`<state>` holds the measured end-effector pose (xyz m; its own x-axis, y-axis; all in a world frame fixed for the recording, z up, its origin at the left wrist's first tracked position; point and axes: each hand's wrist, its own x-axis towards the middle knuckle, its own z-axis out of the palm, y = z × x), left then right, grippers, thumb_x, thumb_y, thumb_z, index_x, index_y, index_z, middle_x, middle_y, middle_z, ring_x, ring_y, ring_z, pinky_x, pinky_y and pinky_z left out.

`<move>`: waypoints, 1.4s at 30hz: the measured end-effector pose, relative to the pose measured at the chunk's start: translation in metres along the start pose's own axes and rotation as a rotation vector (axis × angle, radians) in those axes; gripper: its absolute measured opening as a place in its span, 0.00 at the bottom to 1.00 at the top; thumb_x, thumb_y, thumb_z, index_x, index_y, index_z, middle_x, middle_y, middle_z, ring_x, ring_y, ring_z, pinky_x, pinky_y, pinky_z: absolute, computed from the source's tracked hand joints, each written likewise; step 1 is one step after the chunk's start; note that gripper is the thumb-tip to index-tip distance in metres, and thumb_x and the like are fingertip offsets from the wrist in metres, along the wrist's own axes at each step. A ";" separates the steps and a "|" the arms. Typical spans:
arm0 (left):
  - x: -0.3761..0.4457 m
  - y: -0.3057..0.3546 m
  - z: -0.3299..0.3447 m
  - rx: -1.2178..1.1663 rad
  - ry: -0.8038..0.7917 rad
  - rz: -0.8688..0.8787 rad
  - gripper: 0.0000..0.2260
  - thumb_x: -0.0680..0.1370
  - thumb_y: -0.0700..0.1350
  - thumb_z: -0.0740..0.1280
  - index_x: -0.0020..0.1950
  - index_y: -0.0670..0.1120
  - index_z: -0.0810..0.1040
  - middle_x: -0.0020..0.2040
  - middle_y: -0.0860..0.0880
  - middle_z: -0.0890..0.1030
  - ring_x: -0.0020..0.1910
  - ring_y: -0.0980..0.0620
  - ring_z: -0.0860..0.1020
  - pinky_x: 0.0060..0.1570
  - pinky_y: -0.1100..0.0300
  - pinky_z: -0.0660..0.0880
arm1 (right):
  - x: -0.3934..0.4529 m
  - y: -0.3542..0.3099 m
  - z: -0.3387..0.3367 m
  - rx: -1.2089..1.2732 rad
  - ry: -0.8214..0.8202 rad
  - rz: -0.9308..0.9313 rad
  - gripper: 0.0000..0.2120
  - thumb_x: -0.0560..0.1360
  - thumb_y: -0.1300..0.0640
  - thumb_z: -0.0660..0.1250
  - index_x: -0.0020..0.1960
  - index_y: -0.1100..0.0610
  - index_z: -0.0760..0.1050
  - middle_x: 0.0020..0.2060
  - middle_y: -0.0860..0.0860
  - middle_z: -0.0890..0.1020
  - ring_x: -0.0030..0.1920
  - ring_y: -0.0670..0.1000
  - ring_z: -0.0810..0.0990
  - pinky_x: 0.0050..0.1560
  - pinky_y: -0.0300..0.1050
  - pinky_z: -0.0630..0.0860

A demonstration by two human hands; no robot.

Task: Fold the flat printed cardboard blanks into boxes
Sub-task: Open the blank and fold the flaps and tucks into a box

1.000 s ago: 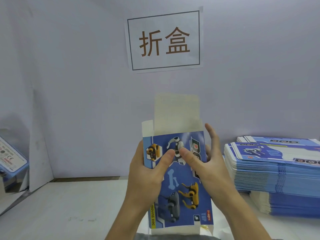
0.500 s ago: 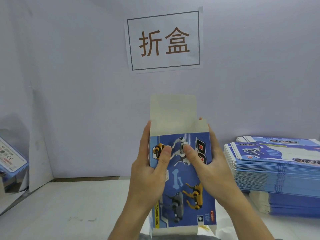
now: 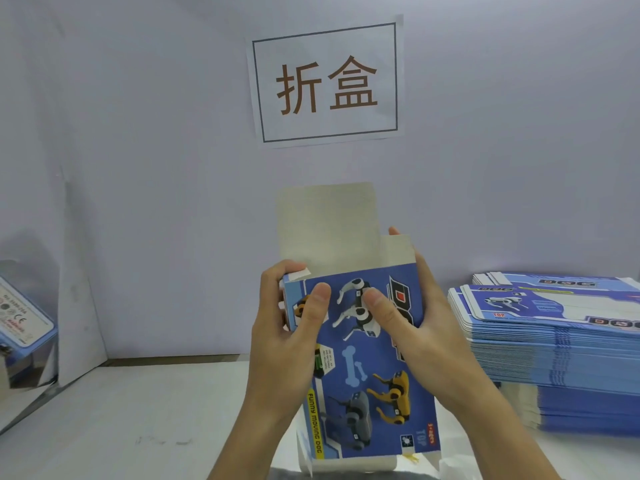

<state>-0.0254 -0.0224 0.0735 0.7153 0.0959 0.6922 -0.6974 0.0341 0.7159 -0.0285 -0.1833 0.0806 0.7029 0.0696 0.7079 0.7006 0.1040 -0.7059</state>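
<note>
Thumbs press the front of the blue printed cardboard box blank point(image 3: 367, 358), held upright above the white table point(image 3: 121, 420). The left hand point(image 3: 287, 337) grips its left edge and curls fingers over the small side flap; the right hand point(image 3: 412, 327) clasps the right edge. Tuck side flaps squarely before lowering the tall plain top flap point(image 3: 325, 226). The stack of flat blue blanks point(image 3: 554, 348) waits at right.

Place: a packing workstation for hand assembly.
Sign: a paper sheet point(image 3: 327, 81) reading 折盒 taped to the plain backdrop wall point(image 3: 156, 150).
Stock: a tall stack of flat printed box blanks point(image 3: 561, 344) on the white table point(image 3: 138, 410).
</note>
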 end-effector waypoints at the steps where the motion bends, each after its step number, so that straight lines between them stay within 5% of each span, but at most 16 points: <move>1: 0.000 0.001 -0.001 -0.001 -0.005 -0.005 0.16 0.72 0.63 0.65 0.58 0.62 0.72 0.47 0.43 0.80 0.46 0.32 0.81 0.44 0.34 0.80 | 0.000 -0.001 -0.001 -0.007 -0.006 -0.004 0.30 0.74 0.50 0.69 0.72 0.32 0.63 0.56 0.39 0.84 0.55 0.44 0.85 0.44 0.38 0.83; 4: 0.000 0.001 -0.007 -0.042 -0.052 -0.026 0.17 0.75 0.62 0.66 0.62 0.61 0.71 0.49 0.44 0.82 0.49 0.35 0.82 0.46 0.36 0.81 | 0.000 -0.006 -0.004 -0.060 -0.015 -0.035 0.28 0.76 0.45 0.70 0.70 0.27 0.64 0.63 0.30 0.77 0.66 0.39 0.77 0.59 0.39 0.80; 6: 0.002 0.002 -0.009 -0.068 -0.080 -0.028 0.19 0.75 0.63 0.67 0.64 0.62 0.71 0.54 0.48 0.83 0.54 0.42 0.83 0.48 0.43 0.82 | 0.001 -0.008 -0.003 -0.055 -0.035 -0.039 0.26 0.75 0.46 0.68 0.68 0.28 0.66 0.64 0.34 0.78 0.67 0.43 0.77 0.62 0.45 0.79; 13: 0.000 0.004 -0.005 -0.087 -0.093 0.001 0.11 0.77 0.55 0.63 0.58 0.57 0.75 0.48 0.49 0.83 0.49 0.47 0.85 0.36 0.58 0.82 | 0.000 -0.005 -0.002 -0.004 0.037 0.068 0.11 0.73 0.48 0.69 0.55 0.47 0.76 0.41 0.53 0.86 0.40 0.57 0.87 0.33 0.48 0.83; 16: 0.001 0.005 -0.005 -0.089 -0.093 -0.015 0.12 0.76 0.57 0.64 0.57 0.57 0.75 0.49 0.49 0.83 0.49 0.47 0.85 0.36 0.57 0.82 | 0.000 -0.003 -0.004 -0.003 0.023 0.073 0.09 0.76 0.48 0.71 0.53 0.48 0.75 0.40 0.53 0.85 0.39 0.56 0.87 0.32 0.45 0.82; 20: 0.001 0.005 -0.006 -0.132 -0.058 -0.050 0.15 0.74 0.60 0.67 0.57 0.56 0.74 0.48 0.47 0.84 0.47 0.46 0.86 0.36 0.56 0.82 | -0.002 -0.004 0.001 0.045 -0.040 0.094 0.17 0.72 0.38 0.66 0.58 0.43 0.75 0.49 0.54 0.85 0.46 0.60 0.86 0.43 0.54 0.84; 23: 0.000 0.005 -0.004 -0.173 -0.013 -0.073 0.15 0.74 0.64 0.69 0.53 0.56 0.75 0.44 0.47 0.83 0.42 0.49 0.85 0.33 0.58 0.81 | 0.000 -0.010 0.008 0.021 -0.005 0.105 0.24 0.70 0.29 0.64 0.54 0.46 0.76 0.42 0.67 0.80 0.42 0.72 0.81 0.39 0.65 0.80; 27: 0.001 0.007 0.000 -0.054 0.118 -0.020 0.14 0.76 0.63 0.61 0.43 0.53 0.74 0.35 0.54 0.74 0.29 0.57 0.71 0.26 0.66 0.71 | 0.004 -0.016 0.007 0.014 0.018 0.177 0.26 0.71 0.27 0.57 0.44 0.47 0.80 0.40 0.74 0.77 0.40 0.75 0.79 0.42 0.71 0.76; 32: 0.000 0.012 -0.001 -0.095 0.160 -0.032 0.07 0.73 0.45 0.58 0.42 0.54 0.74 0.41 0.47 0.75 0.30 0.51 0.71 0.23 0.62 0.71 | 0.006 -0.017 0.013 -0.076 0.081 0.143 0.07 0.72 0.49 0.61 0.44 0.44 0.77 0.40 0.73 0.73 0.33 0.70 0.74 0.36 0.66 0.73; 36: 0.001 0.010 -0.004 -0.156 0.148 -0.054 0.24 0.81 0.37 0.56 0.61 0.68 0.67 0.45 0.57 0.81 0.42 0.52 0.81 0.35 0.57 0.81 | 0.005 -0.009 0.017 -0.067 0.114 0.138 0.23 0.74 0.52 0.62 0.64 0.30 0.68 0.48 0.60 0.84 0.38 0.65 0.76 0.45 0.64 0.78; 38: 0.001 0.010 -0.003 -0.168 0.108 -0.060 0.26 0.77 0.41 0.57 0.65 0.70 0.68 0.47 0.54 0.81 0.47 0.49 0.82 0.44 0.41 0.82 | 0.007 -0.007 0.015 -0.093 0.109 0.153 0.27 0.72 0.50 0.60 0.68 0.31 0.68 0.49 0.54 0.85 0.45 0.68 0.80 0.51 0.65 0.80; 40: 0.002 0.011 -0.001 -0.130 0.116 -0.034 0.23 0.73 0.44 0.57 0.61 0.69 0.74 0.50 0.52 0.82 0.51 0.45 0.82 0.53 0.32 0.77 | 0.007 -0.005 0.012 -0.071 0.105 0.160 0.22 0.71 0.50 0.60 0.62 0.32 0.72 0.47 0.53 0.86 0.46 0.66 0.82 0.46 0.61 0.82; 42: 0.001 0.014 0.001 -0.102 0.142 0.036 0.15 0.74 0.45 0.58 0.54 0.61 0.77 0.49 0.51 0.83 0.51 0.43 0.81 0.53 0.39 0.78 | 0.006 -0.005 0.012 -0.047 0.126 0.152 0.13 0.71 0.51 0.60 0.53 0.39 0.74 0.42 0.53 0.85 0.40 0.66 0.82 0.35 0.55 0.79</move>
<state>-0.0341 -0.0230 0.0843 0.6811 0.2383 0.6923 -0.7286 0.1280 0.6728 -0.0292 -0.1719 0.0884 0.8085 -0.0441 0.5868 0.5885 0.0551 -0.8066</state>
